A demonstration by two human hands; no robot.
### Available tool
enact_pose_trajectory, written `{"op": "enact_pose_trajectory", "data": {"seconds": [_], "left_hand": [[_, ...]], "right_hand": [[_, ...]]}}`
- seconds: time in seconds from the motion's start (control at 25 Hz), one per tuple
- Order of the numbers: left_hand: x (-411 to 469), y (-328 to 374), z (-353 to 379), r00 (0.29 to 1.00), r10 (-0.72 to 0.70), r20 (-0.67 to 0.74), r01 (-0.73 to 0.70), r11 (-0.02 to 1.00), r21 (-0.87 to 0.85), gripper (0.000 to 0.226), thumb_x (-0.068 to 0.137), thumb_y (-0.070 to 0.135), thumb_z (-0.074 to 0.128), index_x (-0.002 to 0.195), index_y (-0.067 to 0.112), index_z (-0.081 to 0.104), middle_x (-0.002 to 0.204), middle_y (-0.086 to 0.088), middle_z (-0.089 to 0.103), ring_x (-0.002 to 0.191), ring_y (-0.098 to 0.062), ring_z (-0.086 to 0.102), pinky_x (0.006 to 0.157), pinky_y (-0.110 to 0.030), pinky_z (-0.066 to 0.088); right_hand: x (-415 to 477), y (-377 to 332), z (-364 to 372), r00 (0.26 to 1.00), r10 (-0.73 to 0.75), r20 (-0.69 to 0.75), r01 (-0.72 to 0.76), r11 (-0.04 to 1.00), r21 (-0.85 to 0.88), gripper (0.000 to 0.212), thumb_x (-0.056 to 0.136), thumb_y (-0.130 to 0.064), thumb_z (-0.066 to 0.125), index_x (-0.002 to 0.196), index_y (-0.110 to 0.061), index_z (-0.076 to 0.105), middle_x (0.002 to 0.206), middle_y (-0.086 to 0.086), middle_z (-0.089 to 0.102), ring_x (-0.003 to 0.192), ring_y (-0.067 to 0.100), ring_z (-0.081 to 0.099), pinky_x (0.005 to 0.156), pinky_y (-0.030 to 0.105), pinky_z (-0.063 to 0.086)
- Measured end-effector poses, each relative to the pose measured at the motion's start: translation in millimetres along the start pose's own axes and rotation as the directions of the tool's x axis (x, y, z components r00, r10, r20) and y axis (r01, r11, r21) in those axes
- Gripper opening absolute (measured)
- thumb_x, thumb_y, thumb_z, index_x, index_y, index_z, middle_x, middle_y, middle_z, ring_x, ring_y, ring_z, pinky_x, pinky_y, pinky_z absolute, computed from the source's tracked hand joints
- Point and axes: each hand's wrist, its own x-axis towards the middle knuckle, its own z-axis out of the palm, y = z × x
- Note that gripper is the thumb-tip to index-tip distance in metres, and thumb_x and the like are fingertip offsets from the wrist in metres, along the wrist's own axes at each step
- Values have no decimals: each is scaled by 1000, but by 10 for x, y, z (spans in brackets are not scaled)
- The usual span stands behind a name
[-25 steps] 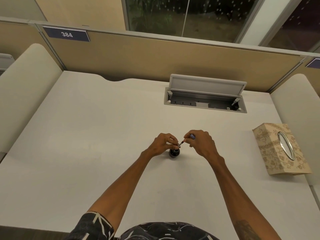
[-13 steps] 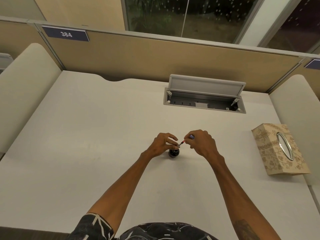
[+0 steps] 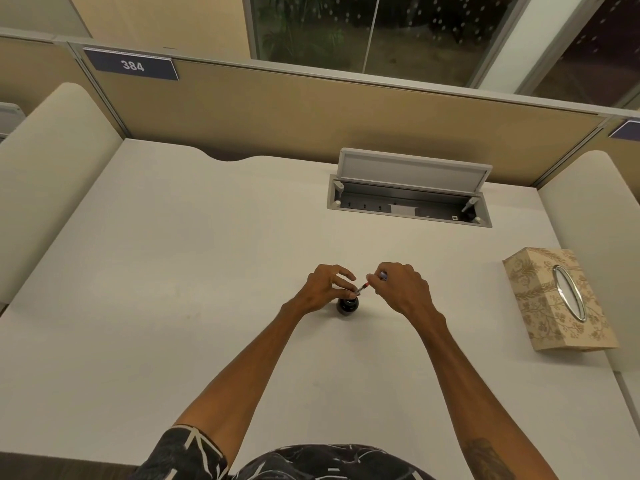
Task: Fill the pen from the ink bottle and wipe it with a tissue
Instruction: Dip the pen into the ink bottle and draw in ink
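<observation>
Both hands meet at frame centre: the left hand steadies the dark ink bottle on the white counter, while the right hand pinches the pen, tilted over the bottle's mouth. Farther right lies a patterned tissue box.

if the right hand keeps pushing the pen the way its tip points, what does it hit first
Most likely the left hand: the pen in the right hand angles down-left toward its fingertips, just above the ink bottle. Depth is unclear.
</observation>
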Motion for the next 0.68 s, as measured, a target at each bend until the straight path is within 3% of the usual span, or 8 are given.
{"op": "enact_pose_trajectory", "data": {"seconds": [0.16,0.32,0.4,0.52,0.68], "left_hand": [[-6,4,-4,1000,5,4,-5,1000,12,17,83,16,78,97,7,81,118,-8,71,110,-24,62,95,-52,46],[-6,-4,-10,1000,-3,7,3,1000,18,20,83,18,78,99,6,81,118,-8,71,110,-23,62,96,-53,46],[-8,-2,-18,1000,-16,2,16,1000,6,22,83,19,79,99,5,80,116,-8,73,107,-21,63,96,-53,46],[1,7,-17,1000,2,14,-3,999,42,18,83,19,78,96,8,82,118,-7,72,109,-23,62,94,-54,46],[-6,5,-18,1000,1,14,-2,999,51,17,83,19,78,96,8,82,118,-6,72,110,-23,62,93,-54,46]], "right_hand": [[-10,6,51,1000,5,-13,-5,1000,1,31,92,-36,47,70,-16,52,67,0,56,69,30,55,59,31,35],[-5,37,24,999,28,36,-29,999,21,48,91,-60,44,77,-18,62,80,0,69,80,27,63,69,34,44],[9,57,-23,999,0,39,-1,999,45,38,88,-63,50,85,-27,63,91,-4,71,88,22,63,74,35,46],[35,72,-70,998,-56,27,55,997,45,9,87,-42,61,85,-33,62,102,-4,73,95,21,65,74,34,48],[21,37,-26,999,-47,-8,47,999,-3,17,89,-43,57,82,-28,61,98,-3,73,88,24,65,70,33,45]]}}
